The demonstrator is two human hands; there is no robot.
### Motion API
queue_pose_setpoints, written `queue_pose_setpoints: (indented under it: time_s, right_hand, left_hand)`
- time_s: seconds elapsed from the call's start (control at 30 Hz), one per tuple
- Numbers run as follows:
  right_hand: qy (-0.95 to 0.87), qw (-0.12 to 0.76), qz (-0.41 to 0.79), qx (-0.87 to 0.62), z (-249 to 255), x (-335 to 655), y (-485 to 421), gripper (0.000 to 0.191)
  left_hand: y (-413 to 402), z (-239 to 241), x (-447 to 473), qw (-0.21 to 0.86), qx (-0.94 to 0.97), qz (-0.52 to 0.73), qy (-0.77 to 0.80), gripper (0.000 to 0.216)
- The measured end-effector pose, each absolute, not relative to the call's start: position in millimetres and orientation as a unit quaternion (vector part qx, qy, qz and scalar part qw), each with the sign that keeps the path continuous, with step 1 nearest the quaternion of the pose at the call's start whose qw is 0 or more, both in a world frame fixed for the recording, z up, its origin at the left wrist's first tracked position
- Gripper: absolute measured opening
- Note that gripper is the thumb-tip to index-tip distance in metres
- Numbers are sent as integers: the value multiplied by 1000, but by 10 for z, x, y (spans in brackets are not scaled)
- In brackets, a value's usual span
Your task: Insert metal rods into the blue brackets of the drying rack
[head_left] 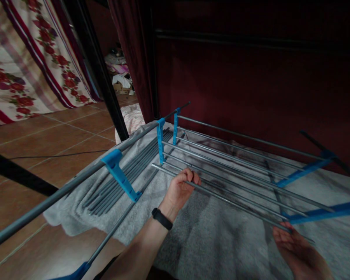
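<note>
A loose grey metal tube lies across both of my hands. Closed around it near its left part is my left hand, with a black band on the wrist. My right hand grips the same tube toward its right end. Beyond the tube stands a partly built rack of grey tubes joined by blue plastic brackets. Its crosswise tubes run from the left brackets to the blue brackets at the right. Closer to me on the left rail sits another blue bracket, with no crosswise tube in it.
Several loose grey tubes lie in a bundle left of the rack, on a grey blanket. A black metal post rises at the left. Dark red curtain hangs behind. Tiled floor shows at left.
</note>
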State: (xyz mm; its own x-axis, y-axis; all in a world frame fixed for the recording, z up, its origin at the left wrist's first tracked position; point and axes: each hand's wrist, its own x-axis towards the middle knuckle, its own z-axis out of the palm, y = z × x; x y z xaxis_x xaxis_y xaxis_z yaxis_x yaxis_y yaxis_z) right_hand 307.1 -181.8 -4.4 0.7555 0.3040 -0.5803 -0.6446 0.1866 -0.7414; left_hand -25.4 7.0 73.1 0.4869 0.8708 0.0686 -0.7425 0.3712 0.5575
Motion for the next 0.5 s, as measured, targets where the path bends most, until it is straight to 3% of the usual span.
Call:
queue_pose_setpoints:
  time_s: [0.13,0.37,0.5]
  right_hand:
    - [200,736,317,-563,3,3064,-1818,42]
    - [224,734,325,-553,-61,3279,-1944,50]
    - [229,752,288,-547,83,3167,-1946,55]
  left_hand:
    - [90,754,-238,814,272,488,158,15]
    - [221,589,-243,736,198,497,414,24]
    - [311,505,-357,700,126,548,440,19]
